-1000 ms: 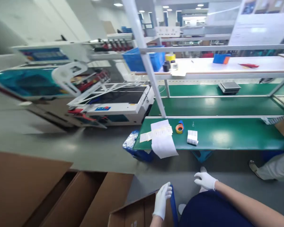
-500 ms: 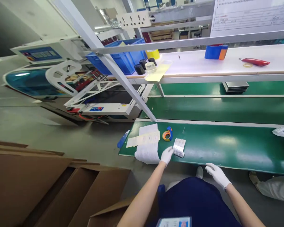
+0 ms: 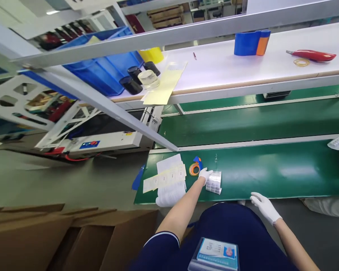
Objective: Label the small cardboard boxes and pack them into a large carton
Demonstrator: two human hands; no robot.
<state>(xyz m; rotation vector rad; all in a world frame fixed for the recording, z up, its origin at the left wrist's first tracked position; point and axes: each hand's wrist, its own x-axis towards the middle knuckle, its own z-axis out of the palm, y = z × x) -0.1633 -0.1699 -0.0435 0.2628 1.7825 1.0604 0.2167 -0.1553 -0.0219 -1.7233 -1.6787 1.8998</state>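
My left hand (image 3: 205, 175), in a white glove, is at the upper left edge of a sheet of silver labels (image 3: 214, 183), its fingers stretched out and touching it. The sheet lies on the green bench top with its near end curled. Just left of this hand sits a blue tape dispenser with an orange roll (image 3: 195, 167). My right hand (image 3: 265, 207), also gloved in white, hovers at the bench's front edge with its fingers apart and nothing in them.
Printed papers (image 3: 169, 178) lie at the left end of the green bench (image 3: 271, 169). A white shelf (image 3: 209, 71) above carries a blue bin (image 3: 101, 71), black caps, yellow paper and a red-handled knife (image 3: 313, 55). Cardboard boxes (image 3: 96, 241) stand low on the left.
My left hand has moved from the sheet's left side up to its upper left edge. My right hand stays near the bench edge. The view has shifted closer to the shelf.
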